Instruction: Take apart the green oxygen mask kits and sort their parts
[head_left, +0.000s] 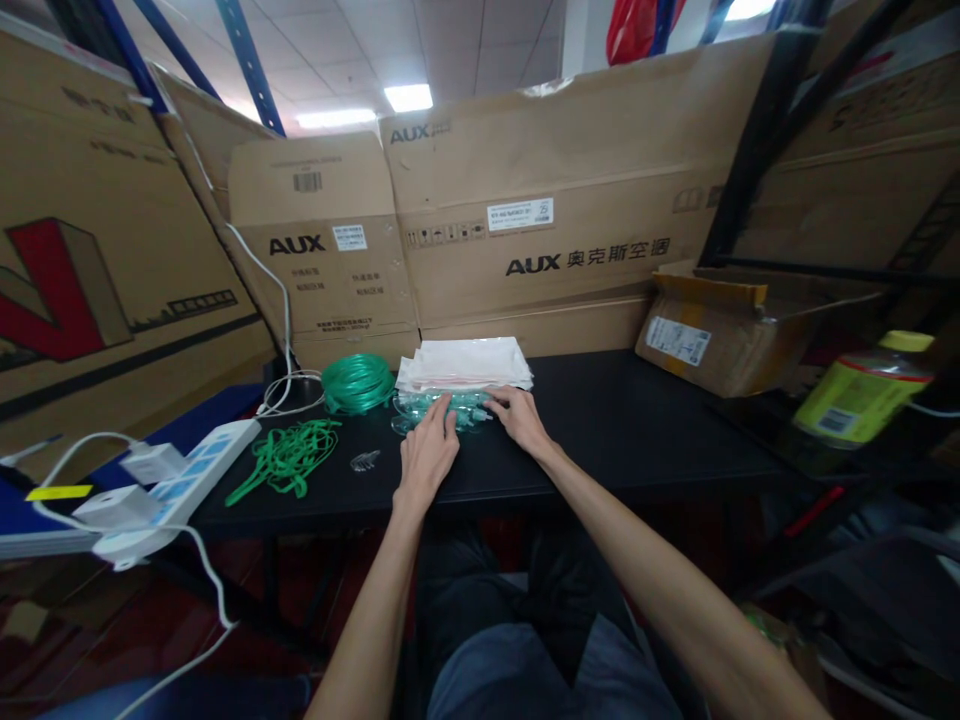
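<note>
My left hand (pixel 430 447) rests with its fingers stretched out on the near left of a pile of clear, green-tinted plastic pieces (pixel 466 410). From the other side my right hand (pixel 520 420) reaches the pile's right edge, fingers slightly bent and apart; I see nothing gripped in it. The exact kind of the pieces is too small to make out. Right behind them lies a stack of white packets (pixel 465 362). To the left are a coil of green tubing (pixel 358 384), a tangle of green cord (pixel 291 456) and a few small thin strips (pixel 365 461).
A white power strip (pixel 191 480) with plugs and cables lies at the table's left end. Large cardboard panels (pixel 540 240) wall off the back of the black table (pixel 600 430). An open cardboard box (pixel 720 340) and a yellow-capped bottle (pixel 862 395) are on the right.
</note>
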